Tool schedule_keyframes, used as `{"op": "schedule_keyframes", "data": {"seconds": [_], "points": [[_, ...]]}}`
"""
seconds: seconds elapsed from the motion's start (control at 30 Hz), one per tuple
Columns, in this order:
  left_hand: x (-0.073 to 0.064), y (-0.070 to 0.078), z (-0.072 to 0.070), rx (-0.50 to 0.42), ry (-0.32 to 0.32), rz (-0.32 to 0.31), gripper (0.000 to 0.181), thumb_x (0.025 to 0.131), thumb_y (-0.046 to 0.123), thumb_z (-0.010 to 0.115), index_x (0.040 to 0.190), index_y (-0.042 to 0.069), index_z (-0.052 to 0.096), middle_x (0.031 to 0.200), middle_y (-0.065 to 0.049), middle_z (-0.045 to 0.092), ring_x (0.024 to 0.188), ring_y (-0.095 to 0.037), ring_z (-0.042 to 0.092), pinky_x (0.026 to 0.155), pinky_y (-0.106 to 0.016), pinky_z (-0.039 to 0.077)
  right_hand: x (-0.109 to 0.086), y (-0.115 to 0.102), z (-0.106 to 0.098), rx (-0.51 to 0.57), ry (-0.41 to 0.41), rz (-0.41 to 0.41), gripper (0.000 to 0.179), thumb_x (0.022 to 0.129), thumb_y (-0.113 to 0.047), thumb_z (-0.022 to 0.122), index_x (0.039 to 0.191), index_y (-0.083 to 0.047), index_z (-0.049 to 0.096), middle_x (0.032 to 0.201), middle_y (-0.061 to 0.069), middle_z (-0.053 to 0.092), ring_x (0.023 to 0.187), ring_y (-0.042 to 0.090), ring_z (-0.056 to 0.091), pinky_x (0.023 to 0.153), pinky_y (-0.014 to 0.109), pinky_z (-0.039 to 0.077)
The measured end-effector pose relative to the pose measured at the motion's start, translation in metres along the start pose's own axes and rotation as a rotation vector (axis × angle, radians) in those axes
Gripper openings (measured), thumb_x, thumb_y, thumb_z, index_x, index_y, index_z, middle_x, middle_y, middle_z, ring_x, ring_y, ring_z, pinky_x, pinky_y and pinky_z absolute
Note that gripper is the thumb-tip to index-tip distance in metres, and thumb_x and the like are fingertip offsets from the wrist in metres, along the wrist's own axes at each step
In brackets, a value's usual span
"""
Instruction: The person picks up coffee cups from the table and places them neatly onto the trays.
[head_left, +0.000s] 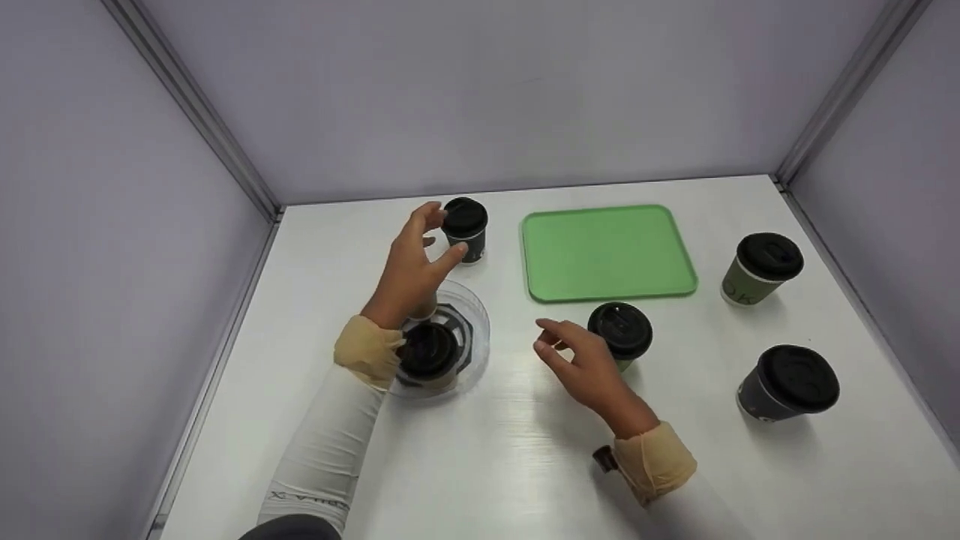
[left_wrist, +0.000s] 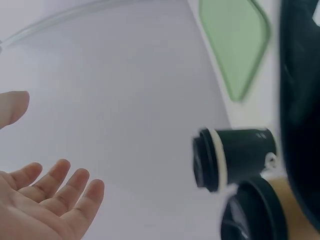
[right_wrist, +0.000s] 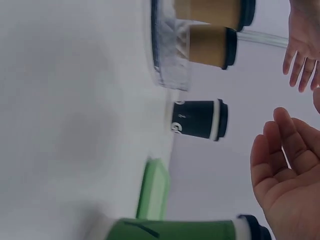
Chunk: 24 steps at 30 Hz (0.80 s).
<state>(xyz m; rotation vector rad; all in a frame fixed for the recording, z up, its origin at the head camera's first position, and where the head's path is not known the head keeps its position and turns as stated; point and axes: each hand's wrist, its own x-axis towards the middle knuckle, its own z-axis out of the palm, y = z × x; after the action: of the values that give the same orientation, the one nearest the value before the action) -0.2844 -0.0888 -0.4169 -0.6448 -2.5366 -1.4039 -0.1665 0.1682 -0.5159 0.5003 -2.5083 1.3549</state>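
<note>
My left hand (head_left: 409,274) hovers above the clear round tray (head_left: 484,337), thumb and fingers apart and nothing between them. From the head it overlaps the edge of a dark paper cup (head_left: 466,232) with a black lid; the left wrist view shows a gap between hand and cup. Two brown lidded cups (right_wrist: 207,45) stand in the clear tray, one mostly hidden behind the left hand and wrist in the head view. My right hand (head_left: 585,367), loosely bent and holding nothing, is raised just left of a green lidded cup (head_left: 621,331).
A flat green tray (head_left: 607,255) lies at the back middle of the white table. Toward the right edge stand another green cup (head_left: 759,268) and a dark cup (head_left: 786,384), both lidded. Pale walls enclose the table at the back and sides.
</note>
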Motion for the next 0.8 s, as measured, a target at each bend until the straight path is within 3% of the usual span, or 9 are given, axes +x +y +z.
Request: {"op": "schedule_keyframes", "data": {"seconds": [0.17, 0.33, 0.53, 0.8], "points": [[0.004, 0.024, 0.021, -0.057, -0.006, 0.092, 0.069, 0.092, 0.033, 0.067, 0.145, 0.004, 0.036, 0.137, -0.009, 0.049, 0.127, -0.020, 0.045, 0.100, -0.037, 0.040, -0.004, -0.006, -0.022, -0.042, 0.106, -0.091, 0.033, 0.094, -0.018, 0.066, 0.125, -0.006, 0.065, 0.098, -0.004, 0.066, 0.092, 0.012, 0.061, 0.075, 0.038, 0.050], [0.006, 0.036, 0.047, -0.118, -0.025, 0.120, 0.068, 0.092, 0.031, 0.068, 0.145, 0.003, 0.036, 0.137, -0.012, 0.049, 0.128, -0.017, 0.045, 0.100, -0.034, 0.041, -0.008, -0.006, -0.041, -0.049, 0.211, -0.170, 0.036, 0.090, -0.010, 0.070, 0.125, -0.007, 0.065, 0.100, 0.002, 0.066, 0.085, 0.016, 0.059, 0.071, 0.030, 0.048], [0.003, 0.040, 0.080, -0.184, -0.046, 0.104, 0.067, 0.093, 0.029, 0.067, 0.146, 0.005, 0.035, 0.138, -0.012, 0.048, 0.128, -0.019, 0.045, 0.100, -0.034, 0.041, -0.015, 0.001, -0.059, -0.058, 0.315, -0.224, 0.042, 0.085, -0.003, 0.074, 0.126, -0.007, 0.065, 0.107, 0.007, 0.065, 0.096, 0.020, 0.060, 0.083, 0.028, 0.045], [0.005, 0.035, 0.123, -0.191, -0.044, 0.056, 0.064, 0.093, 0.028, 0.067, 0.145, 0.005, 0.038, 0.139, -0.011, 0.048, 0.128, -0.019, 0.045, 0.100, -0.032, 0.040, -0.026, 0.014, -0.076, -0.107, 0.422, -0.182, 0.048, 0.081, -0.005, 0.079, 0.126, -0.008, 0.065, 0.116, 0.006, 0.063, 0.111, 0.020, 0.056, 0.094, 0.028, 0.041]]}}
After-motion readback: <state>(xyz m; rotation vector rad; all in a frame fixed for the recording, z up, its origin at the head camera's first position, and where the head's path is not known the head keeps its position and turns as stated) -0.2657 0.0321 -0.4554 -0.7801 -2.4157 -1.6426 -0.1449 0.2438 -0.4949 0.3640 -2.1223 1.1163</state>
